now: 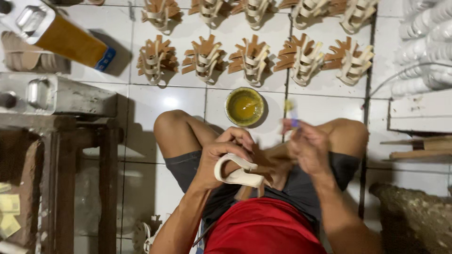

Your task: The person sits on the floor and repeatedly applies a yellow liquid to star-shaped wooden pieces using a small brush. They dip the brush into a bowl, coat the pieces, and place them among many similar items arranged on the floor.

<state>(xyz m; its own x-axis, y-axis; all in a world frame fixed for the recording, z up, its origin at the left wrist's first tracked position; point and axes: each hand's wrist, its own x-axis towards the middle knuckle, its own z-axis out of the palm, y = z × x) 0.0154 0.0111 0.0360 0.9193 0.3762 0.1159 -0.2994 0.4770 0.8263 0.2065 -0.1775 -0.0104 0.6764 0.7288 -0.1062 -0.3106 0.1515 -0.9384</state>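
Seen from the head camera, a cream sandal strap piece [240, 174] is gripped by the left hand [221, 153] over the lap. At two o'clock from it, a blurred small brush [292, 115] is pinched by the right hand [308, 148]. A bowl of yellow glue [244, 107] sits on the floor at twelve o'clock.

A single head-worn camera looks almost straight down from close above the seated person's lap, with the left hand [221, 155] and right hand [308, 146] near frame centre. Its upper edge reaches the white tiled floor [183, 101] ahead (no second view shares anything).
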